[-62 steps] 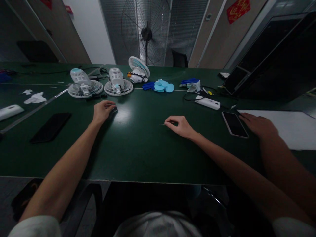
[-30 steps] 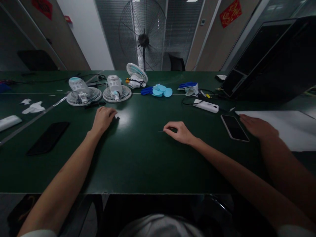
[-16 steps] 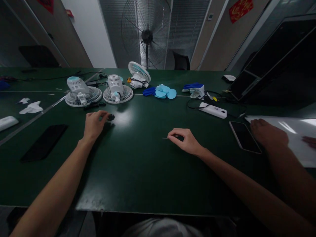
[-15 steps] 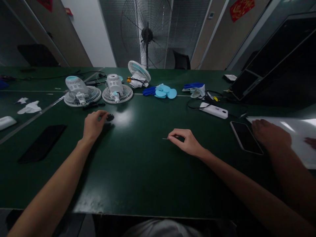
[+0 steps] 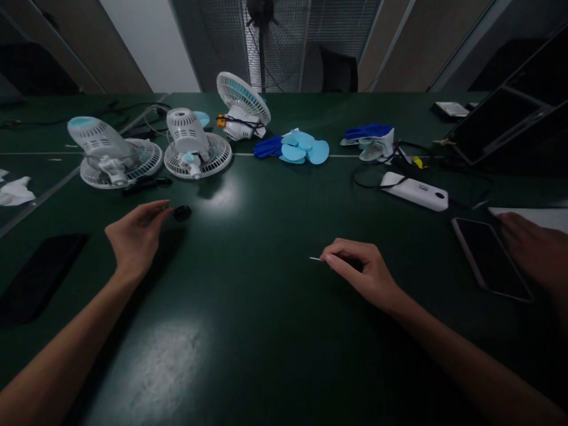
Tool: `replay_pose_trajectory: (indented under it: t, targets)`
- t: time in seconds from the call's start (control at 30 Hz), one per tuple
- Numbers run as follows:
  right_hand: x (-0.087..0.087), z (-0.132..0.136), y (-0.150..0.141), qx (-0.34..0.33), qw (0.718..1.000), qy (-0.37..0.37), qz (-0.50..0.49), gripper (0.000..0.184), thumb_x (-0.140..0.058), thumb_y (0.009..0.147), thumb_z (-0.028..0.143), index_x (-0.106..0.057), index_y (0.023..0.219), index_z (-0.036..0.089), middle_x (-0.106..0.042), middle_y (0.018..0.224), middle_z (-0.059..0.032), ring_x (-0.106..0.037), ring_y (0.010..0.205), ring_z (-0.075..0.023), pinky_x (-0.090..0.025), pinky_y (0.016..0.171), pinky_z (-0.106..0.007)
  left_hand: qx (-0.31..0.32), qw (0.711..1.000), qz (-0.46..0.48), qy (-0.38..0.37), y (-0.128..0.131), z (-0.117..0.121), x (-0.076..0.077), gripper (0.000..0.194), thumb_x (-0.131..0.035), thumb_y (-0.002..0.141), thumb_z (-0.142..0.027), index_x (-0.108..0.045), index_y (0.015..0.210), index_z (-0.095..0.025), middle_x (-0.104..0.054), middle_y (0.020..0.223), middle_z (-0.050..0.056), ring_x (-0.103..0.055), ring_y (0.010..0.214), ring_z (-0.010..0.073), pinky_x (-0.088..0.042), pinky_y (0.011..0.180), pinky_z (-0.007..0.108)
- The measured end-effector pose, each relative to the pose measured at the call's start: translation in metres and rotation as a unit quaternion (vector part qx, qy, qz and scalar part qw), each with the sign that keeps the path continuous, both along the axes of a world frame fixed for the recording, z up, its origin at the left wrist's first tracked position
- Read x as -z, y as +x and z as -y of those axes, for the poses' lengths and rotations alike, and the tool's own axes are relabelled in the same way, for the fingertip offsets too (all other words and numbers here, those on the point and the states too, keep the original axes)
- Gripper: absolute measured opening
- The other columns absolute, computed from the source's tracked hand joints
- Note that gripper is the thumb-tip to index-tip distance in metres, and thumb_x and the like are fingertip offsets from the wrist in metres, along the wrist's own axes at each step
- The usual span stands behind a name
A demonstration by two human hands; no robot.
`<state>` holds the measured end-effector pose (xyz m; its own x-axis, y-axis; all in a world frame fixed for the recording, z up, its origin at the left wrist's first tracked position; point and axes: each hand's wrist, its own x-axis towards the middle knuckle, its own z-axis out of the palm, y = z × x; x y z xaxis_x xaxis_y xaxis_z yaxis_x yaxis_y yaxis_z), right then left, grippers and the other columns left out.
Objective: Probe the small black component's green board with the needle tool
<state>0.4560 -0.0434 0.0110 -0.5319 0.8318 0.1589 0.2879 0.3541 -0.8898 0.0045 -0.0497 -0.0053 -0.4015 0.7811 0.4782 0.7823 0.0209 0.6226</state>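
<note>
My left hand (image 5: pixel 139 234) pinches a small black piece (image 5: pixel 181 213) between thumb and fingertips, just above the green tabletop (image 5: pixel 248 307). Its exact kind is too dark to make out. Between the thumb and forefinger of my right hand (image 5: pixel 361 266) is a thin, pale metal rod (image 5: pixel 315 258), its tip pointing left. The rest of the rod is hidden inside the curled fingers. Beyond my left hand lie two small white fans, one at the left (image 5: pixel 104 151) and one beside it (image 5: pixel 190 142), both face down on their grilles.
Farther back are a third white fan (image 5: pixel 244 106), light-blue fan blades (image 5: pixel 305 148) and blue-and-white gloves (image 5: pixel 370 141). A white power strip (image 5: pixel 415 190) and a phone (image 5: pixel 490 258) lie to the right, near another person's hand (image 5: pixel 535 248). A dark flat slab (image 5: pixel 39 275) lies left.
The view has tipped downward and come closer, so things on the table look larger and farther apart. Both hands keep their pinches on the same things.
</note>
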Motion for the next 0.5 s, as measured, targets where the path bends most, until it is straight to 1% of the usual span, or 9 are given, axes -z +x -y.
replay_pose_trajectory:
  t: [0.17,0.27,0.33,0.43,0.5]
  targets:
    - [0.001,0.000,0.001,0.010,1.000,-0.020,-0.008,0.018,-0.059,0.103,0.032,-0.073,0.096,0.022,-0.064,0.082,0.0005,-0.056,0.069,-0.0134,-0.040,0.061,-0.029,-0.014,0.999,0.028,-0.027,0.002,0.006,-0.003,0.042,-0.072,0.086,-0.041,-0.074,0.122,-0.019,-0.078,0.107,0.009,-0.075,0.096,0.0225,-0.058,0.094,0.036]
    - [0.001,-0.001,0.001,0.012,0.999,-0.033,-0.014,0.019,-0.058,0.103,0.032,-0.073,0.097,0.022,-0.063,0.082,0.0004,-0.056,0.070,-0.0135,-0.040,0.061,-0.029,-0.014,0.998,0.042,-0.043,-0.001,0.003,-0.006,0.043,-0.071,0.086,-0.041,-0.073,0.122,-0.018,-0.077,0.107,0.009,-0.074,0.094,0.0221,-0.057,0.092,0.035]
    - [0.001,-0.002,0.001,0.009,0.999,-0.040,-0.017,0.018,-0.058,0.103,0.031,-0.072,0.097,0.022,-0.063,0.082,0.0004,-0.056,0.070,-0.0134,-0.040,0.062,-0.028,-0.020,0.999,0.011,-0.047,0.000,-0.003,-0.009,0.042,-0.069,0.087,-0.044,-0.074,0.119,-0.018,-0.076,0.109,0.008,-0.072,0.092,0.0215,-0.056,0.089,0.034]
    - [0.002,-0.004,0.001,0.012,0.999,-0.043,-0.020,0.018,-0.058,0.103,0.031,-0.073,0.097,0.022,-0.063,0.082,0.0006,-0.056,0.071,-0.0132,-0.040,0.062,-0.028,-0.010,0.998,-0.053,-0.044,0.005,-0.014,-0.013,0.040,-0.067,0.088,-0.047,-0.075,0.114,-0.018,-0.073,0.115,0.007,-0.068,0.100,0.0220,-0.053,0.088,0.032]
    - [0.002,-0.005,0.001,0.014,0.999,-0.044,-0.022,0.018,-0.059,0.103,0.031,-0.073,0.097,0.023,-0.063,0.082,0.0010,-0.056,0.070,-0.0128,-0.040,0.063,-0.028,0.000,0.998,-0.049,-0.049,0.009,-0.020,-0.013,0.039,-0.066,0.089,-0.048,-0.075,0.113,-0.019,-0.072,0.119,0.007,-0.067,0.103,0.0222,-0.053,0.087,0.031]
